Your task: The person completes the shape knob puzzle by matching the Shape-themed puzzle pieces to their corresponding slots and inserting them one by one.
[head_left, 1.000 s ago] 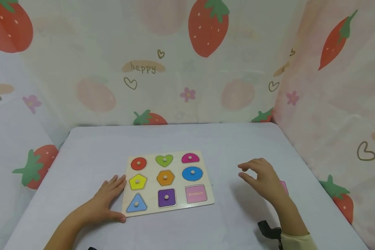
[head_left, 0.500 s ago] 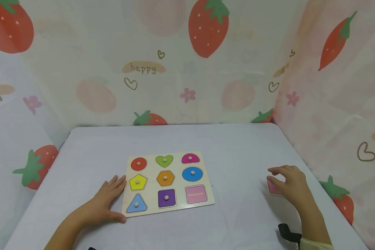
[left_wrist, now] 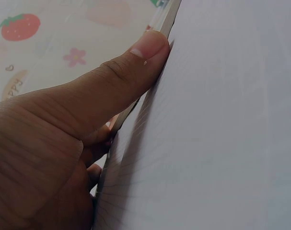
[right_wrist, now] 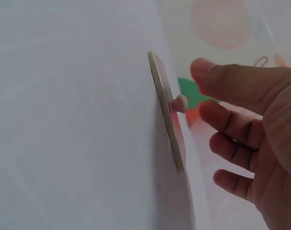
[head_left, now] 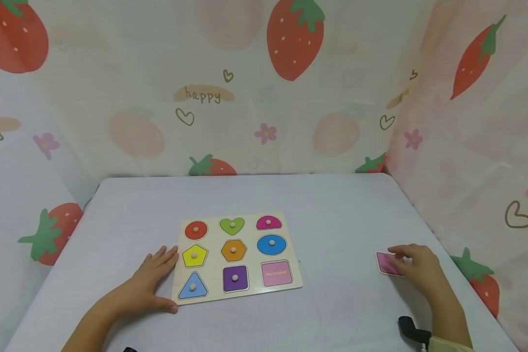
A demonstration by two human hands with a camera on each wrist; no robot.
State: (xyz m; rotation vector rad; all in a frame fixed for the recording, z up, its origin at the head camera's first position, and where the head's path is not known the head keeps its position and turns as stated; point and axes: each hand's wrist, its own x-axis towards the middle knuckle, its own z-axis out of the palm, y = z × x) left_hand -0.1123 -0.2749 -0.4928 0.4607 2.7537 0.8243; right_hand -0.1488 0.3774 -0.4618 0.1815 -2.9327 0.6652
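A wooden shape puzzle board [head_left: 296,244] lies in the middle of the table, with several coloured knobbed pieces seated in it. Its pink rectangle slot [head_left: 276,273] at the front right has no knob. My left hand [head_left: 156,275] lies flat on the table against the board's left edge, thumb [left_wrist: 138,60] pressed to the board's rim [left_wrist: 165,21]. A pink rectangular piece [head_left: 386,264] lies flat on the table at the right. My right hand [head_left: 417,268] hovers over it, fingers [right_wrist: 222,117] loosely curled close to its small knob [right_wrist: 180,103], not touching.
Strawberry-print cloth walls [head_left: 264,88] close in the table at the back and on both sides; the right wall [head_left: 479,195] runs close behind the pink piece. A black wrist strap [head_left: 411,330] shows on my right forearm.
My right hand moved right and down from mid-table to just over the pink piece. My left hand and the board stayed put.
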